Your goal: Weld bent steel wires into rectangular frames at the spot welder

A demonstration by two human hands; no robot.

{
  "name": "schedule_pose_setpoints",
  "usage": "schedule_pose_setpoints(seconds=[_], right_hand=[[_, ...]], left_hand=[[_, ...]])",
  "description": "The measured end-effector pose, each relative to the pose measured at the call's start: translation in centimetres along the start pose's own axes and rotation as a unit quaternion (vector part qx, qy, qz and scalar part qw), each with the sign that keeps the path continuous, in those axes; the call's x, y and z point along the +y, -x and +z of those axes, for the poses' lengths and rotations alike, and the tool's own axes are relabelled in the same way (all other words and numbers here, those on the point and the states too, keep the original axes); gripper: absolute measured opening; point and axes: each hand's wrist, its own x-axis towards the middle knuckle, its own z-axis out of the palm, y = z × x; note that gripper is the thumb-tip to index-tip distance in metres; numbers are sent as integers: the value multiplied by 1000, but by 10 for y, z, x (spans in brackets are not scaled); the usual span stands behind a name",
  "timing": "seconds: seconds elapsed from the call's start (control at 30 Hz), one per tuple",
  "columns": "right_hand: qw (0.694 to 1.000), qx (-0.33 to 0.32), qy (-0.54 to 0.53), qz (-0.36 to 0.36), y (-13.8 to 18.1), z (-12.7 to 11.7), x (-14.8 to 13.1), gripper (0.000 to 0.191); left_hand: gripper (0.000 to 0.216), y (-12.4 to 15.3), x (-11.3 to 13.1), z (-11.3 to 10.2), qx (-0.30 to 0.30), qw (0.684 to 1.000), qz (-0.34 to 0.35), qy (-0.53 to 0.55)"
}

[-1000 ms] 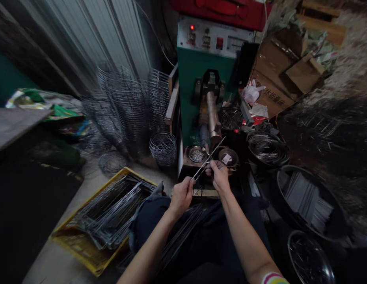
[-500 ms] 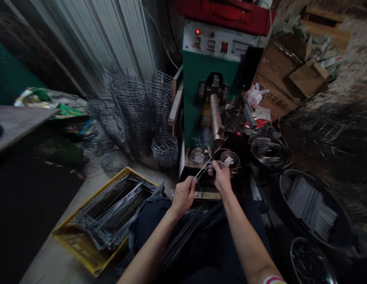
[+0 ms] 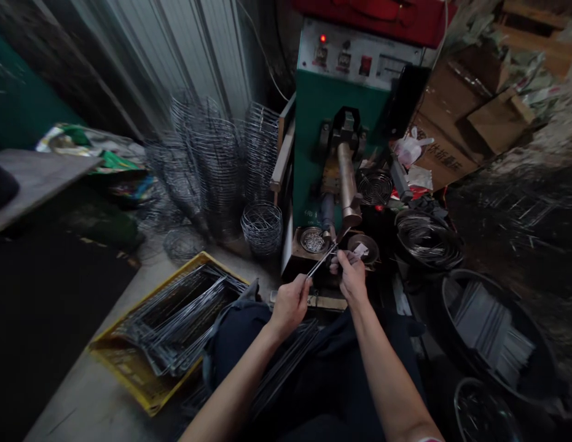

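My left hand (image 3: pixel 291 304) is closed round the near end of a thin metal wire piece (image 3: pixel 321 263). From there the wire slopes up and away to the tip of the lower electrode (image 3: pixel 329 230) on a green machine (image 3: pixel 308 153) that looks like a spot welder. Close beside the wire's far end, my right hand (image 3: pixel 351 273) is pinched shut with greyish fingertips; what lies between them is too small to make out. Just left of the tip sits a round dish (image 3: pixel 312 240) of small metal bits. A thick metal arm (image 3: pixel 348 184) comes down above.
A yellow crate (image 3: pixel 152 402) of bent wire frames stands at left. Behind it rise stacked wire baskets (image 3: pixel 219 166). More wires (image 3: pixel 286 368) lie across my lap. To the right are a coil of wire (image 3: pixel 426 239), a dark tub (image 3: pixel 544 368) holding flat strips, and cardboard boxes (image 3: pixel 445 156).
The camera view has turned a little, so the surroundings sit farther right. Both hands stay at the electrode; the wire piece now looks narrower, its two strands closer in line.
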Motion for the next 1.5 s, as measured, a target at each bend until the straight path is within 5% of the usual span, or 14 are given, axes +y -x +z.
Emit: schedule_pose_setpoints(seconds=[0.67, 0.93, 1.2, 1.5], right_hand=[[999, -14, -24, 30, -2, 5, -2, 33], [993, -45, 111, -14, -10, -10, -11, 38], [988, -46, 138, -55, -27, -17, -20, 40], [987, -72, 144, -20, -30, -19, -27, 38]], left_hand=[[25, -4, 3, -1, 9, 1000, -3, 15], [29, -17, 2, 4, 8, 1000, 3, 24], [32, -39, 2, 9, 11, 999, 18, 34], [30, -43, 0, 4, -7, 999, 3, 34]])
